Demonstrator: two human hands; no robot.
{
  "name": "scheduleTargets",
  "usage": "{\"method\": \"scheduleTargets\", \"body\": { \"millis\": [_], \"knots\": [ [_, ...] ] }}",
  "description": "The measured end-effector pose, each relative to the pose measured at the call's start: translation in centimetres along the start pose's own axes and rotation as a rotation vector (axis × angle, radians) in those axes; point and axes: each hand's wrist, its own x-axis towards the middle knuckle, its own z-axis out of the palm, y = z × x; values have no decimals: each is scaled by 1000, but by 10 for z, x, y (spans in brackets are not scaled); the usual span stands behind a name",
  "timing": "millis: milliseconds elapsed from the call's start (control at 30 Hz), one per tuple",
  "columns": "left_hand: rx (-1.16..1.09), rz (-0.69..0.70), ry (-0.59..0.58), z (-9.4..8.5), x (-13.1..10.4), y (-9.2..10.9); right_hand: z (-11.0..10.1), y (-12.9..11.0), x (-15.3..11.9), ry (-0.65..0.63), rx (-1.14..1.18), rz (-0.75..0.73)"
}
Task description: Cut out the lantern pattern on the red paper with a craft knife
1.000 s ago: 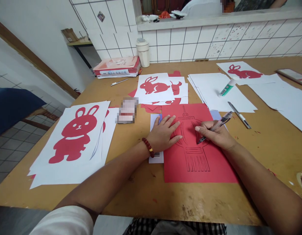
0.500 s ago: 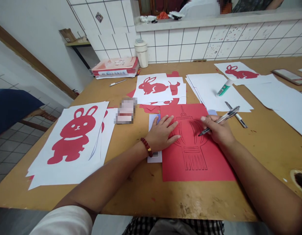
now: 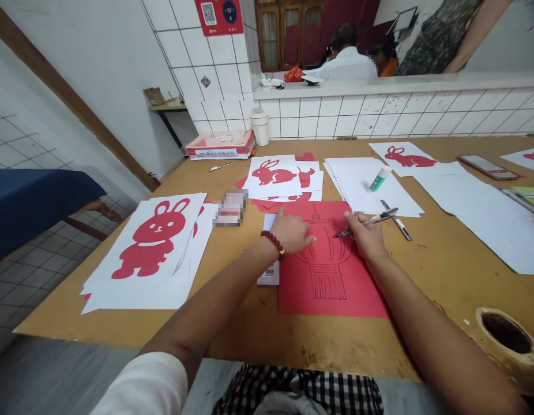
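A sheet of red paper (image 3: 293,297) lies in front of me, with a lantern and its tassel drawn on it in dark lines. My left hand (image 3: 290,231), with a red bead bracelet at the wrist, rests on the sheet's left side; its thumb and fingers are apart and partly bent. My right hand (image 3: 367,235) grips a pen (image 3: 382,216), whose tip meets the right part of the lantern. Just behind that hand lies a slim utility knife or second pen (image 3: 399,222). A pale card with a barcode (image 3: 267,276) sticks out from under the red paper.
White sheets with a red rabbit (image 3: 152,242) lie at left, and more rabbit sheets (image 3: 273,177) at the back. A glue stick (image 3: 379,180) stands on white paper (image 3: 353,190). At right are a phone (image 3: 487,167) and a round hole (image 3: 507,332) in the table.
The view has tilted up, showing more of the room behind the ledge. My left hand's fingers are more bent than before. The pen tip remains on the lantern drawing.
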Motion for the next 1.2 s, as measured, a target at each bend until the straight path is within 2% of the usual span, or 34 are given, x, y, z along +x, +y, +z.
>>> {"method": "scheduleTargets", "body": {
  "millis": [100,267,367,433,533,667,833,1033,1200],
  "knots": [
    [-40,-17,133,5,15,1,2,0,2,-1,-32,-21],
    [-202,-66,248,37,24,-10,6,1,3,31,-23,-12],
    [-235,-64,269,46,25,-13,7,-14,0,66,9,-31],
    [-237,-53,293,47,25,-13,8,-29,-1,85,31,-83],
    [-238,-37,324,46,26,-13,13,-43,6,89,128,-56],
    [-227,-8,374,46,28,-15,19,-26,25,115,238,-2],
    [-275,29,432,47,29,-17,18,3,36,20,256,61],
    [-381,31,485,52,33,-20,17,-3,30,17,177,34],
    [-483,126,490,59,39,-24,18,-7,26,-5,48,-36]
  ]
}}
